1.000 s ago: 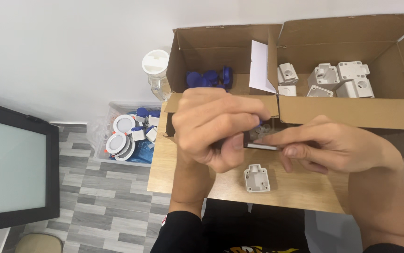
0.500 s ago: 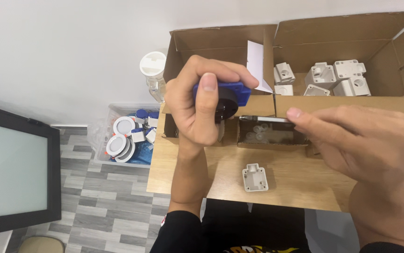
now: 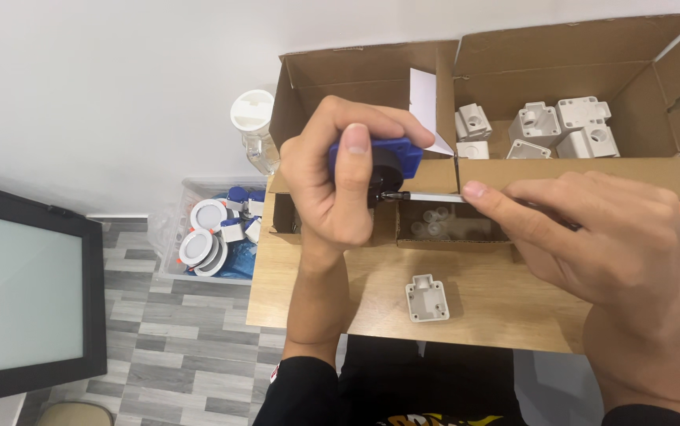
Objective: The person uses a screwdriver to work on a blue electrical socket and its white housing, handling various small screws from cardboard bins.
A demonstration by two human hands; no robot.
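Note:
My left hand (image 3: 332,177) is raised over the wooden table (image 3: 371,292) and grips a blue and black part (image 3: 383,162). My right hand (image 3: 592,237) holds a thin screwdriver (image 3: 427,196) level, its tip set against the black side of that part. A white plastic housing (image 3: 427,298) lies on the table below both hands, touched by neither.
An open cardboard box (image 3: 561,63) at the back holds several white housings (image 3: 545,126) on the right. A small open box (image 3: 450,225) with clear parts sits under the screwdriver. A clear bottle (image 3: 254,130), a floor bin of round white lamps (image 3: 206,237) and a dark screen (image 3: 16,292) are left.
My hands have parted from a tight clasp. The left hand lifted the blue and black part up, and the right hand drew out to the right with the screwdriver against it.

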